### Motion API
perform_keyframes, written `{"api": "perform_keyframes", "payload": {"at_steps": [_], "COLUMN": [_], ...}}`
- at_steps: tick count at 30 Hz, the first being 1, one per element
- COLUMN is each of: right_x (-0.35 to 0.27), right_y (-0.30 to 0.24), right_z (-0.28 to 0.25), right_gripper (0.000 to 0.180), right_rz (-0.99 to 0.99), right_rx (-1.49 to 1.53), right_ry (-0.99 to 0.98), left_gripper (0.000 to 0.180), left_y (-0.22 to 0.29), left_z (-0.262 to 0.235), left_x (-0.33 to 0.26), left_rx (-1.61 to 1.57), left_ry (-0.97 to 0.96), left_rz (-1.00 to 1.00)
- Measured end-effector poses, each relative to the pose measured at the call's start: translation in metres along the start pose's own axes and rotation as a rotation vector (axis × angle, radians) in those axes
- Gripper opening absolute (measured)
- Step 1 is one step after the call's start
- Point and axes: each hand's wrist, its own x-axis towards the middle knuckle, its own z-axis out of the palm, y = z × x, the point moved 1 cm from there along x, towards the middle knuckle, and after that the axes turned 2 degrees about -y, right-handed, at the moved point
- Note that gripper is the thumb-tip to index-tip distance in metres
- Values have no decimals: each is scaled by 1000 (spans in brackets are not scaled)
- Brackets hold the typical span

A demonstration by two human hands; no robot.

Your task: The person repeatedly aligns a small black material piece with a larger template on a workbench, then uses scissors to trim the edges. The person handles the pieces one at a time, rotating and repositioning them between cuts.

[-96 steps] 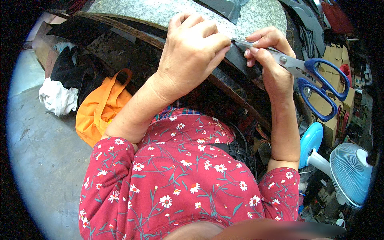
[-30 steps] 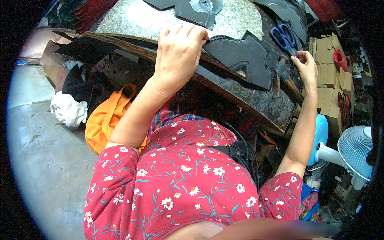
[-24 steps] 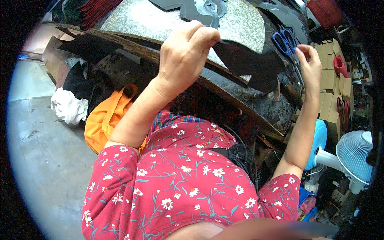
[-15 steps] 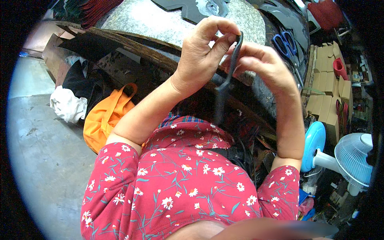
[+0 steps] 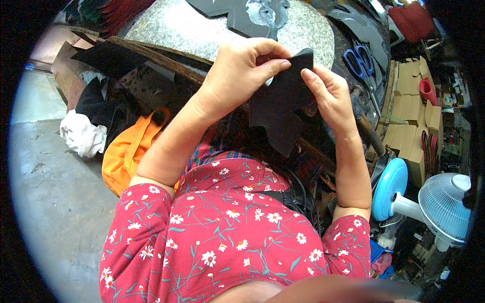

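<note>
1. Your left hand (image 5: 242, 76) pinches the top edge of the black cut piece (image 5: 283, 106), wrist bent down.
2. Your right hand (image 5: 331, 98) grips its right side, held up just above the stone slab (image 5: 202, 35).

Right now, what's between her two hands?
In the head view, only the dark cut piece spans the gap; left hand and right hand both pinch its top edge.

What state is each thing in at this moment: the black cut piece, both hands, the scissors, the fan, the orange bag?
Black cut sheet piece: held up off the table, hanging.
Left hand: pinching the piece's top edge.
Right hand: gripping the piece's right side.
Blue-handled scissors: lying on the table, unheld.
Blue-and-white fan: tipped sideways; running or not, cannot tell.
Orange bag: on the floor, slumped.
</note>
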Motion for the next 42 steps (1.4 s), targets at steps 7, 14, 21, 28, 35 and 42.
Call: {"api": "perform_keyframes", "payload": {"at_steps": [7,14,21,28,35,42], "right_x": [0,0,2,4,5,4], "right_y": [12,12,12,11,8,4], "right_z": [-1,-1,-4,1,-2,-6], "right_gripper": [26,26,26,24,23,25], "right_rz": [-43,-62,-121,-141,-20,88], "right_rx": [-53,-83,-142,-267,-357,310], "right_ry": [-7,-34,-28,-48,-157,95], "left_gripper": [17,18,21,18,19,31], "left_y": [1,-7,0,2,-6,-8], "left_z": [4,7,10,10,18,3], "left_x": [8,17,15,21,33,19], "left_rx": [268,-72,308,207,197,-101], "left_ry": [48,-91,38,-16,-131,-80], "left_rz": [191,-46,174,155,167,-86]}}
